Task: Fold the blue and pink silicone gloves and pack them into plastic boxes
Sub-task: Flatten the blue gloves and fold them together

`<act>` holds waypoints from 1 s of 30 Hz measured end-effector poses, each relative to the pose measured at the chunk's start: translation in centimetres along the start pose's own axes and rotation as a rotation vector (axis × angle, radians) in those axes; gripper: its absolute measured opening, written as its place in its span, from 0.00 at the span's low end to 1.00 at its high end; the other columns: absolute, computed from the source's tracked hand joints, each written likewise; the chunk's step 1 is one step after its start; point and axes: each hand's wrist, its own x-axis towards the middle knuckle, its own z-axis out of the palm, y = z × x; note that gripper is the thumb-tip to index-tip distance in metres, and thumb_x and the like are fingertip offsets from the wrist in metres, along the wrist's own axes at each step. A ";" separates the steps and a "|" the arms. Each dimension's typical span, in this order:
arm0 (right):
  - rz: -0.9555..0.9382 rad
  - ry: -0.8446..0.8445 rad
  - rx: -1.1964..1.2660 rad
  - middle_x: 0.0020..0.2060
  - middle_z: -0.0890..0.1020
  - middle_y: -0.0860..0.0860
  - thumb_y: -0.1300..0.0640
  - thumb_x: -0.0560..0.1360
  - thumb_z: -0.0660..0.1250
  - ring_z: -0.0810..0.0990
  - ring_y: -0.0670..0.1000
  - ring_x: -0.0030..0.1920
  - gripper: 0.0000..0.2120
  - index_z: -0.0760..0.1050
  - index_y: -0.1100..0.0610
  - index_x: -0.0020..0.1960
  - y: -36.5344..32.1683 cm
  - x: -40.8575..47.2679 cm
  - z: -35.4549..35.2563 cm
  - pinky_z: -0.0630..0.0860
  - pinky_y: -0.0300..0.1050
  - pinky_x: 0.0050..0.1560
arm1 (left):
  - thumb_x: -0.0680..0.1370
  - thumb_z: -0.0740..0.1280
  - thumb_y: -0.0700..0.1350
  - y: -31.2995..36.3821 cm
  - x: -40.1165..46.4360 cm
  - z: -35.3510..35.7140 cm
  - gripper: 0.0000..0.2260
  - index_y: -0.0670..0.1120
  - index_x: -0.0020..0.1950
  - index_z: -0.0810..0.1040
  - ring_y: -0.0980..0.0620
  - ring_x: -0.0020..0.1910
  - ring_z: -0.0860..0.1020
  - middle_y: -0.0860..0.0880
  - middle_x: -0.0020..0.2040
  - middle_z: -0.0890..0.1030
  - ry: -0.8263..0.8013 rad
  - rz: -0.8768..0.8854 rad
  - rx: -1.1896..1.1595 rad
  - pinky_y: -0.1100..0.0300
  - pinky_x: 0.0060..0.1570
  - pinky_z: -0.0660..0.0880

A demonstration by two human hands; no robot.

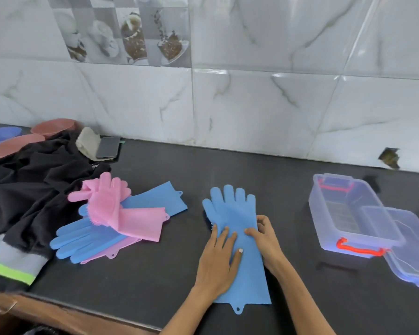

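That blue silicone glove [235,228] looks floppy and grippy, left hand [219,259] pressing flat, right hand [266,238] pinching its edge, probably the best hold.

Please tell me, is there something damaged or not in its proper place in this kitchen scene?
Yes. The wall tile low on the right, just above the counter, has a dark broken hole. Also, a phone and a black garment lie at the far left beside the heaped gloves, apart from the packing work.

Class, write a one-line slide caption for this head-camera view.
Both hands flatten a blue glove on the dark counter, beside an open plastic box.
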 end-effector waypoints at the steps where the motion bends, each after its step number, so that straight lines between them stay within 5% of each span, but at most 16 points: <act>1: -0.016 0.032 0.033 0.49 0.82 0.54 0.65 0.75 0.64 0.84 0.51 0.42 0.10 0.69 0.52 0.51 0.2 -0.6 -0.8 0.80 0.43 0.38 | 0.81 0.49 0.59 0.2 0.2 0.2 0.25 0.51 0.77 0.58 0.53 0.77 0.40 0.55 0.78 0.56 -0.017 0.026 -0.011 0.60 0.75 0.48; 6: -0.123 0.230 0.082 0.48 0.82 0.54 0.65 0.75 0.65 0.84 0.54 0.46 0.13 0.71 0.49 0.52 0.1 -3.2 -2.5 0.79 0.45 0.42 | 0.79 0.49 0.63 2.5 0.3 0.3 0.28 0.52 0.76 0.59 0.55 0.77 0.38 0.58 0.77 0.58 -0.040 0.037 -0.111 0.57 0.71 0.29; 9: -0.323 0.229 -0.064 0.45 0.81 0.49 0.67 0.75 0.64 0.81 0.40 0.42 0.13 0.74 0.50 0.52 -2.5 -4.1 -1.2 0.77 0.32 0.41 | 0.78 0.54 0.62 5.1 1.3 -2.0 0.22 0.58 0.70 0.68 0.61 0.75 0.57 0.60 0.71 0.69 -0.186 -0.089 -0.700 0.62 0.74 0.53; 11: -0.349 0.114 -0.151 0.45 0.79 0.45 0.65 0.77 0.61 0.79 0.33 0.41 0.12 0.73 0.50 0.55 -4.4 -4.6 0.7 0.74 0.26 0.42 | 0.78 0.57 0.59 6.5 2.4 -3.9 0.13 0.63 0.54 0.80 0.69 0.57 0.76 0.63 0.55 0.82 -0.194 -0.220 -1.083 0.69 0.54 0.72; 13: -0.285 -0.072 -0.274 0.49 0.79 0.45 0.60 0.79 0.57 0.77 0.33 0.48 0.10 0.73 0.50 0.56 -5.8 -4.8 2.8 0.72 0.28 0.48 | 0.77 0.61 0.57 6.1 3.7 -5.3 0.13 0.57 0.43 0.84 0.66 0.44 0.81 0.59 0.42 0.84 -0.177 -0.327 -1.421 0.65 0.46 0.73; 16: -0.163 -0.284 -0.388 0.59 0.77 0.49 0.59 0.79 0.54 0.74 0.42 0.59 0.13 0.75 0.56 0.57 -6.3 -4.1 5.0 0.67 0.36 0.61 | 0.74 0.66 0.54 2.8 4.7 -6.9 0.12 0.47 0.43 0.84 0.54 0.42 0.83 0.49 0.41 0.83 -0.239 -0.463 -1.741 0.59 0.46 0.78; 19: 0.005 -0.412 -0.327 0.63 0.78 0.50 0.53 0.79 0.55 0.74 0.47 0.64 0.17 0.77 0.54 0.62 -5.4 -3.6 6.0 0.67 0.45 0.68 | 0.72 0.66 0.46 -0.9 4.6 -7.3 0.13 0.39 0.50 0.80 0.43 0.43 0.84 0.38 0.45 0.83 -0.265 -0.609 -1.757 0.53 0.44 0.81; 22: 0.077 -0.458 -0.248 0.55 0.82 0.42 0.48 0.76 0.57 0.78 0.37 0.56 0.17 0.81 0.50 0.57 -3.4 -3.7 6.8 0.71 0.35 0.57 | 0.71 0.67 0.42 -3.8 3.9 -6.5 0.10 0.38 0.46 0.82 0.43 0.37 0.84 0.39 0.40 0.84 -0.245 -0.765 -1.651 0.53 0.37 0.81; 24: -0.054 -0.393 -0.424 0.58 0.80 0.41 0.47 0.78 0.54 0.74 0.39 0.61 0.18 0.79 0.49 0.59 -1.6 -3.8 7.1 0.67 0.38 0.63 | 0.74 0.66 0.40 -5.1 3.7 -6.2 0.08 0.40 0.41 0.83 0.45 0.35 0.83 0.42 0.36 0.84 -0.214 -0.809 -1.483 0.54 0.38 0.78; 27: -0.482 -0.181 -0.887 0.61 0.76 0.41 0.46 0.80 0.51 0.69 0.40 0.65 0.18 0.75 0.49 0.62 0.5 -3.2 6.5 0.54 0.46 0.74 | 0.78 0.65 0.39 -5.7 3.6 -5.9 0.05 0.44 0.48 0.80 0.51 0.36 0.82 0.47 0.39 0.84 -0.104 -0.711 -1.188 0.59 0.35 0.77; 30: -0.587 -0.106 -1.061 0.72 0.65 0.43 0.48 0.81 0.50 0.53 0.46 0.76 0.21 0.66 0.50 0.71 1.0 -1.8 6.1 0.39 0.51 0.77 | 0.77 0.67 0.41 -5.8 3.2 -6.1 0.02 0.46 0.47 0.80 0.55 0.35 0.83 0.50 0.40 0.85 0.002 -0.636 -1.041 0.63 0.32 0.78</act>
